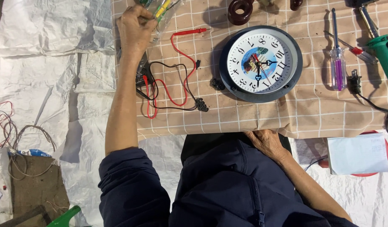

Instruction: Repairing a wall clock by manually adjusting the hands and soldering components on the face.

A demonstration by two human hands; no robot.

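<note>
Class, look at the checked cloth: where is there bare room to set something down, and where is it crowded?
Bare: the strip of checked cloth along its near edge below the wall clock, and the patch between clock and purple screwdriver. Crowded: around the red and black test leads by the left hand, and the far right tools.

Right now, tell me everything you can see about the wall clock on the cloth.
The clock is round, with a dark grey rim that looks like plastic and a white dial with black numerals. A coloured picture fills the dial's centre, under black hands and a thin red second hand. It lies flat, face up, on the tan checked cloth, with its numerals upside down to the camera. Neither hand touches it. A small black gear lies against its left edge.
</note>
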